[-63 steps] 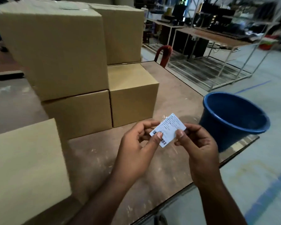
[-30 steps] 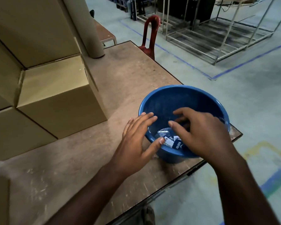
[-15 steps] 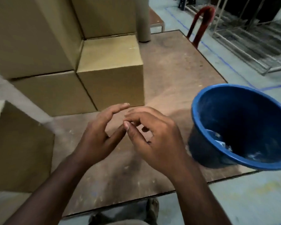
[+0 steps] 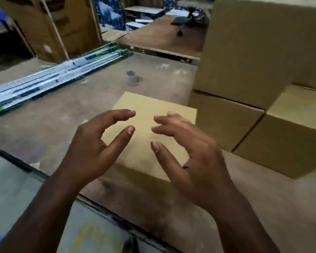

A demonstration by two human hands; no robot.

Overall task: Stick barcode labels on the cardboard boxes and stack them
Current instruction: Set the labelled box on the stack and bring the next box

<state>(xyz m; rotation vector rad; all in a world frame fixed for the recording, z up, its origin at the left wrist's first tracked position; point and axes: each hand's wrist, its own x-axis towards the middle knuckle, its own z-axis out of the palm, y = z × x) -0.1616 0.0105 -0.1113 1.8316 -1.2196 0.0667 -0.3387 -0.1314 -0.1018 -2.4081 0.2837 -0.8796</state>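
While both hands hover with fingers spread and nothing gripped, the left hand point(image 4: 91, 147) and right hand point(image 4: 195, 152) sit apart above the small plain tan cardboard box point(image 4: 150, 114) near the edge of the dusty brown worktop point(image 4: 66, 114), likely poised to take its sides for lifting. No barcode label shows on its top. The stack of larger tan cardboard boxes point(image 4: 254, 57) stands just right, close for stacking
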